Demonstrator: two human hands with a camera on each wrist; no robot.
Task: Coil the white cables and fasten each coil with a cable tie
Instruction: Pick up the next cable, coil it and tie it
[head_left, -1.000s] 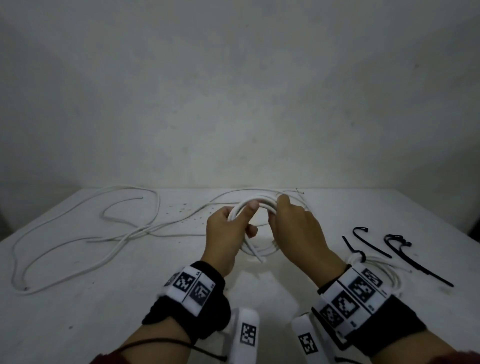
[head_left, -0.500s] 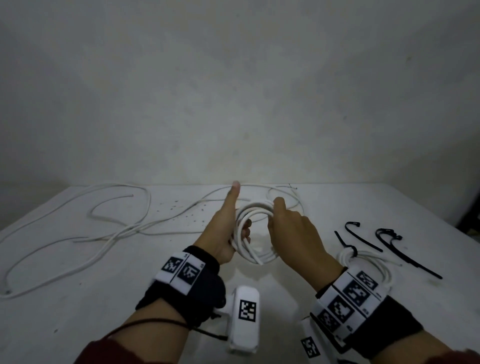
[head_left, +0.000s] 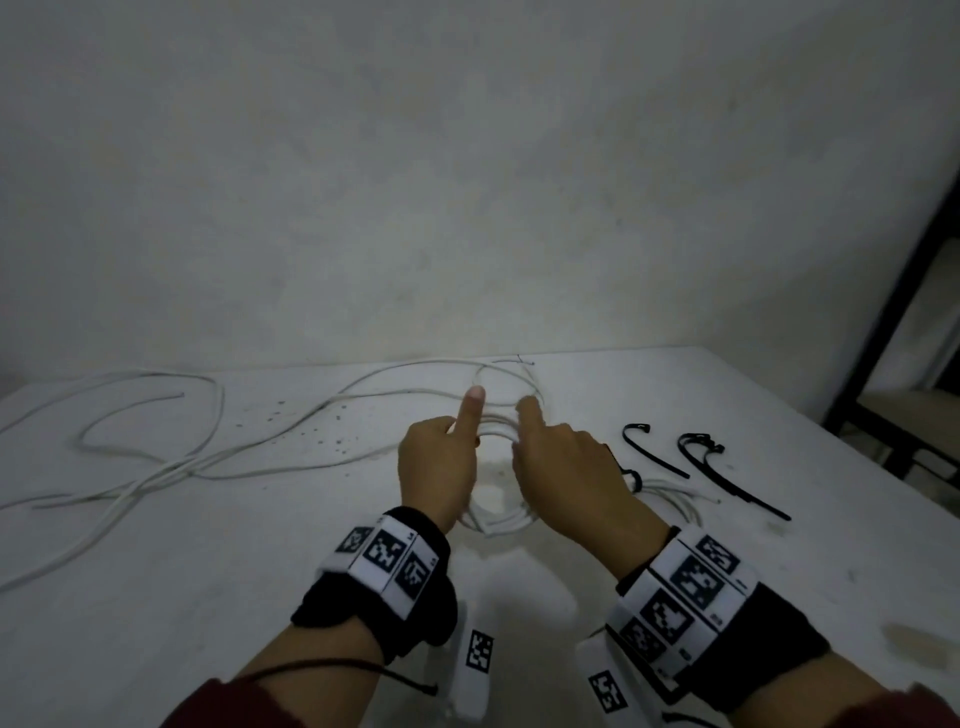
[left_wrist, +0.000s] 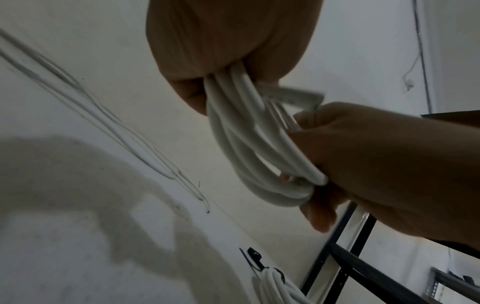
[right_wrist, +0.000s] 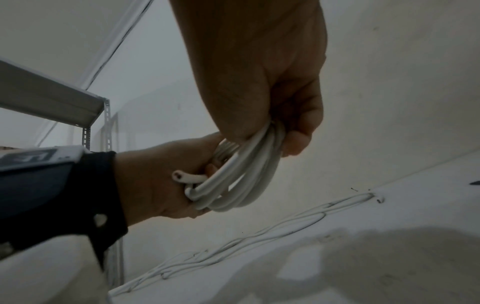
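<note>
While both hands hold it above the table (head_left: 208, 597), the coil (head_left: 501, 522) of white cable hangs between them, several loops gathered side by side. The left hand (head_left: 439, 473) has its fingers curled round one side of the loops, its thumb (head_left: 470, 410) pointing straight up. The right hand (head_left: 566, 478) clamps the other side, fingers wrapped round the bundle in the wrist views. A cut cable end (right_wrist: 179, 176) pokes out by the left palm. Loose cable (head_left: 171, 467) trails across the table to the left, its far run reaching behind the hands. A tied coil (head_left: 670, 491) lies just right of the right hand, partly hidden by it. Two black ties (head_left: 727, 473) lie further right, apart from each other.
</note>
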